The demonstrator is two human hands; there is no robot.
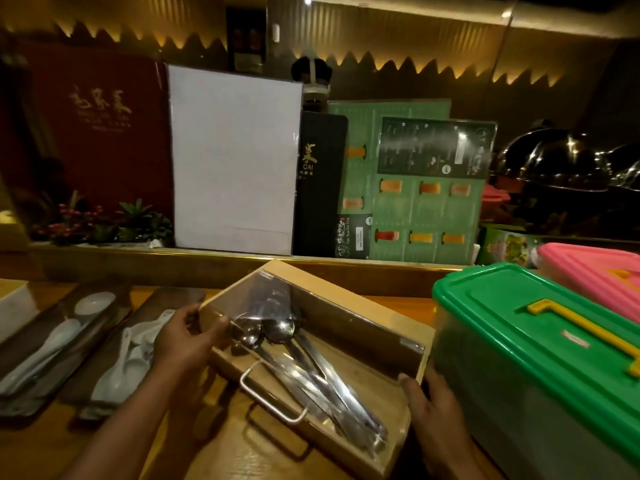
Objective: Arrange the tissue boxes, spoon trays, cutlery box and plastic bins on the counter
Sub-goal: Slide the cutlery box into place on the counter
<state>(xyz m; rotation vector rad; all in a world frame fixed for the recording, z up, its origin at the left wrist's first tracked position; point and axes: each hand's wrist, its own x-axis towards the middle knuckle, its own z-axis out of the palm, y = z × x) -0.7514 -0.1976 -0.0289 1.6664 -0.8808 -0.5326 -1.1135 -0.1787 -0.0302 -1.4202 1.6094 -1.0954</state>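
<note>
Head view: your left hand [187,344] grips cutlery box [346,344] left edge; right hand [427,403] grips its right corner. Box skewed on tabletop [398,304], between spoon trays [104,341] and green bin [540,344]. Step: positioning box. Next: square it up, avoid bin.
</note>
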